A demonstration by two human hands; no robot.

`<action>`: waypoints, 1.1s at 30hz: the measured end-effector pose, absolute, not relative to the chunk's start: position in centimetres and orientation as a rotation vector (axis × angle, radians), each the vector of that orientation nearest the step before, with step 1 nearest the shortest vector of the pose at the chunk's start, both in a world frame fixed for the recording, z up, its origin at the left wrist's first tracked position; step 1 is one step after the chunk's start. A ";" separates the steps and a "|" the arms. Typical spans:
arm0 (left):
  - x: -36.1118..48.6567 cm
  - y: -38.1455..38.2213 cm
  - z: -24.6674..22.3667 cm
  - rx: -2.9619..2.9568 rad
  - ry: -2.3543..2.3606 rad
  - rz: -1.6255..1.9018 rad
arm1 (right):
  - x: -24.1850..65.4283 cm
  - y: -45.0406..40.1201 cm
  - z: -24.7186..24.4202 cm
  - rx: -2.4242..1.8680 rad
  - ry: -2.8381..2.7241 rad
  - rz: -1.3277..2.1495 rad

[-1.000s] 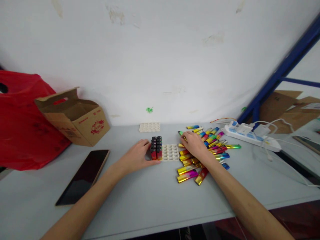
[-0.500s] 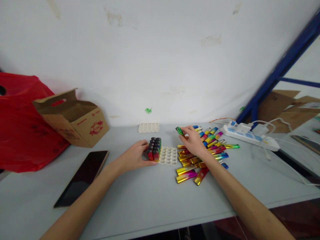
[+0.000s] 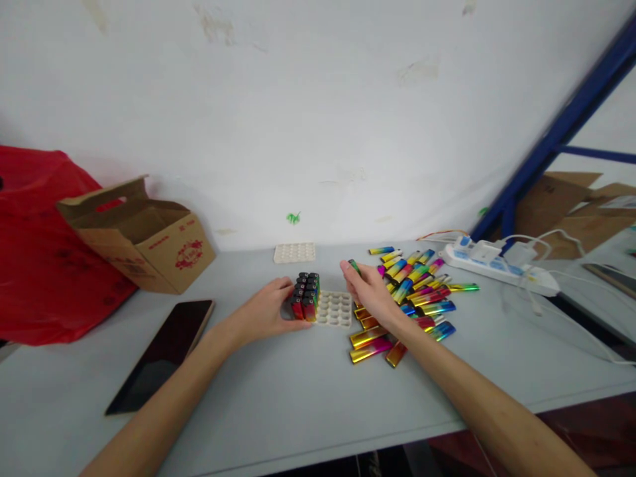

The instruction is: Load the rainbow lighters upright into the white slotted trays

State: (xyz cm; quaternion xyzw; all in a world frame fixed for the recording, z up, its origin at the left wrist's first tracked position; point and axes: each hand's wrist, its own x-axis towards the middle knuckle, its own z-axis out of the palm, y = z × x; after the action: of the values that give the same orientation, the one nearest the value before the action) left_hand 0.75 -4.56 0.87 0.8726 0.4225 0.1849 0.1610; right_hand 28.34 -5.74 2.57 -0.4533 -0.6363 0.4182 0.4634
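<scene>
Several upright lighters with black tops (image 3: 305, 296) stand in rows on the left part of a cream tray with round hollows (image 3: 335, 309). My left hand (image 3: 268, 308) is wrapped round the left side of these lighters, its thumb at their front. Above the right edge of the tray, my right hand (image 3: 366, 289) pinches a green lighter (image 3: 354, 266), mostly hidden by the fingers. Beside and partly under my right hand lies a loose pile of shiny multicoloured lighters (image 3: 420, 291).
A second cream tray (image 3: 295, 253) lies by the wall. At left are a dark tablet (image 3: 161, 358), an open cardboard box (image 3: 149, 245) and a red bag (image 3: 44, 245). A white power strip (image 3: 501, 269) with cables lies at right, near a blue metal frame (image 3: 556, 139).
My right hand has moved slightly left, away from the pile, and turned the green lighter more upright. My left hand remains at the standing lighters.
</scene>
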 end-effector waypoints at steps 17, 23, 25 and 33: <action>0.7 -4.5 0.5 2.482 1.197 0.548 | 27.6 -6.7 2.6 -1.215 -1.813 0.632; 0.5 -4.6 0.4 2.495 1.170 0.581 | 27.8 -6.0 1.7 -1.118 -1.931 0.607; 0.6 -4.6 0.4 2.491 1.182 0.571 | 27.8 -5.7 1.2 -1.118 -1.984 0.491; 1.0 -4.8 1.0 2.490 1.212 0.527 | 28.0 -5.3 0.9 -1.344 -2.085 0.477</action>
State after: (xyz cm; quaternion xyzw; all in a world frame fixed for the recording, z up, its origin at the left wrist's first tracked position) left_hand 0.97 -4.85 0.96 0.8718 0.4243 0.1847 0.1608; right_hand 27.95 -5.32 0.89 -0.5070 -0.7867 0.1799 0.3028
